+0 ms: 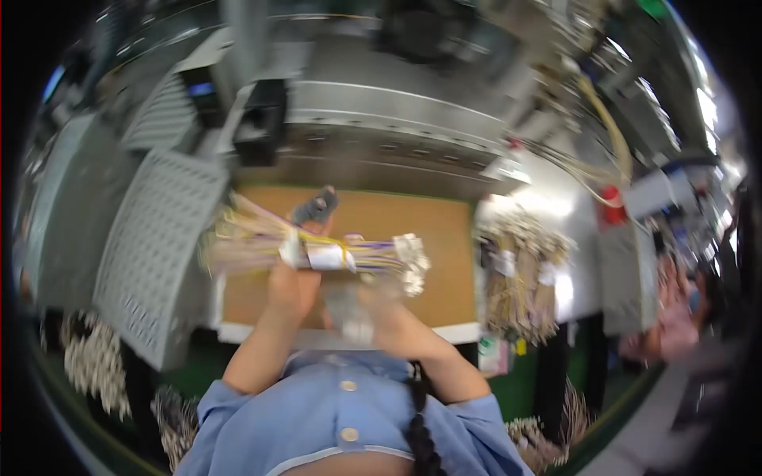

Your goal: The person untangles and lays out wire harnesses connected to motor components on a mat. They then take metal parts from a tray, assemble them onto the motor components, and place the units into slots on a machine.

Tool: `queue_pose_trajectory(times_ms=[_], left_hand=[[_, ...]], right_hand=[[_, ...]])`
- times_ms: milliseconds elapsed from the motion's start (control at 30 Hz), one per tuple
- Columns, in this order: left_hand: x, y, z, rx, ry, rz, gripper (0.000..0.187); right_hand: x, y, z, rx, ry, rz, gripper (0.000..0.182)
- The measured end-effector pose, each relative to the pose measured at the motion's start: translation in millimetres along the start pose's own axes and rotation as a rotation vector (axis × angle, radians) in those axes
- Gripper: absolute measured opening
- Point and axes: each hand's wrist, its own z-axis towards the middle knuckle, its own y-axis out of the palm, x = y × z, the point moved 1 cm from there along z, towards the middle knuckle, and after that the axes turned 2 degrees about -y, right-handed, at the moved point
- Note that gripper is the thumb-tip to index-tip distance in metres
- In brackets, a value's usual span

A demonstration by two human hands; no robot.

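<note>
A bundle of yellow, purple and pale wires (373,255) lies crosswise in front of me, above a brown board (440,238). White connectors sit at its right end, and a white wrap and yellow tie circle its middle. My left hand (298,274) is wrapped round the bundle left of the tie; grey coverings show on some fingertips. My right hand (361,313) is just below the bundle, smeared by motion, with something grey-white at its fingers. Whether it holds anything cannot be made out.
More wire bundles with white connectors (520,270) lie right of the board. A perforated grey panel (163,238) stands at the left, a black box (262,123) behind it. A red object (612,205) is at the right. Further bundles (95,361) hang low at the left. Another person (675,309) is at the far right.
</note>
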Motion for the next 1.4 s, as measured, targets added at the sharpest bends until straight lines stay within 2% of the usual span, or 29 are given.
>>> queue_pose_trajectory(times_ms=[33,67,100,167,200,233,300,333,367,400,433,467,533,567,600,667,733,800,833,867,933,1000,1067,1133,1167,1267,1400], left_hand=[[23.1,-14.4,8.8,0.042,0.063,0.037,0.038],[43.0,-28.7,13.7,-0.1,0.074,0.092,0.033],[56.2,-38.5,9.0,-0.237,0.056,0.14,0.029],[71.5,-37.1,-3.5,-0.229,0.051,0.115,0.025],[74.8,-33.5,-11.1,-0.24,0.02,0.074,0.023],[72.1,-26.5,-11.3,-0.228,0.111,0.088,0.027],[64.1,-25.1,-20.4,-0.182,0.124,-0.039,0.03],[61.3,-24.1,-22.2,-0.142,0.161,-0.163,0.034],[61.7,-22.4,-23.5,-0.024,0.193,-0.061,0.04],[60.9,-25.6,-23.2,-0.017,0.199,-0.068,0.04],[59.8,-30.7,-22.6,-0.087,0.172,-0.126,0.04],[59.6,-34.5,-24.1,-0.155,0.143,-0.181,0.039],[58.0,-35.4,-27.8,-0.129,0.116,-0.159,0.038],[58.1,-33.4,-26.8,-0.151,0.102,-0.132,0.037],[58.1,-30.6,-24.3,-0.176,0.087,-0.109,0.035],[59.0,-24.7,-18.8,-0.167,0.083,-0.135,0.029],[55.3,-17.6,-17.4,-0.159,0.009,-0.122,0.023],[51.2,-16.7,-13.5,-0.14,0.021,-0.051,0.019],[49.6,-16.8,-10.1,-0.068,0.017,-0.09,0.018],[48.3,-17.7,-6.2,0.005,0.012,-0.127,0.018],[45.1,-27.2,2.6,0.061,0.044,-0.141,0.017],[43.4,-32.3,4.8,0.104,0.122,-0.012,0.019],[35.2,-17.0,6.5,0.17,0.176,0.003,0.02],[34.7,5.9,5.9,0.429,0.353,0.051,0.02],[36.8,-3.4,2.7,0.285,0.294,0.058,0.019],[27.4,-7.1,2.1,0.282,0.333,0.106,0.017],[19.2,4.4,-0.3,0.306,0.271,0.261,0.019]], right_hand=[[-9.2,1.4,-4.5,-0.115,-0.02,-0.218,0.026],[-19.3,-1.9,-7.6,-0.215,-0.055,-0.449,0.025],[-26.0,-5.5,-1.4,-0.261,-0.072,-0.427,0.025],[-36.4,-18.6,19.1,0.102,-0.227,-0.351,0.026],[-38.6,-16.4,35.6,0.194,-0.238,-0.411,0.029],[-39.4,-14.3,57.1,0.29,-0.251,-0.482,0.031],[-0.9,-3.9,86.1,0.137,-0.342,-0.593,0.042],[-5.4,1.4,87.9,0.142,-0.342,-0.602,0.042],[-12.2,7.9,89.3,0.018,-0.123,-0.326,0.043],[-14.2,13.9,87.8,-0.11,0.102,-0.042,0.043],[-10.1,15.8,86.8,-0.074,0.065,-0.182,0.04],[-3.7,17.3,83.6,-0.087,0.07,-0.179,0.04],[5.3,13.3,74.5,-0.017,-0.041,-0.059,0.032],[1.6,8.9,69.8,-0.007,-0.06,-0.03,0.024],[1.5,1.7,65.7,-0.005,-0.052,-0.033,0.024],[2.2,-14.4,58.2,0.245,-0.066,-0.004,0.024],[8.0,-19.1,54.9,0.301,0.013,0.1,0.025],[12.3,-21.2,52.9,0.379,0.004,-0.084,0.025],[14.7,-23.0,53.3,0.352,-0.088,-0.379,0.032],[9.7,-21.5,51.6,0.354,-0.082,-0.377,0.032],[-11.9,-13.6,48.2,0.574,-0.256,-0.652,0.04],[-10.1,3.7,45.8,0.606,-0.27,-0.608,0.042],[-0.6,25.0,53.9,0.489,-0.445,-0.766,0.039],[6.8,36.1,64.2,0.408,-0.459,-0.903,0.039],[13.9,36.9,67.2,0.459,-0.534,-0.886,0.035],[19.5,31.6,66.1,0.521,-0.548,-0.862,0.03],[25.0,16.8,58.2,0.517,-0.544,-0.842,0.024]])
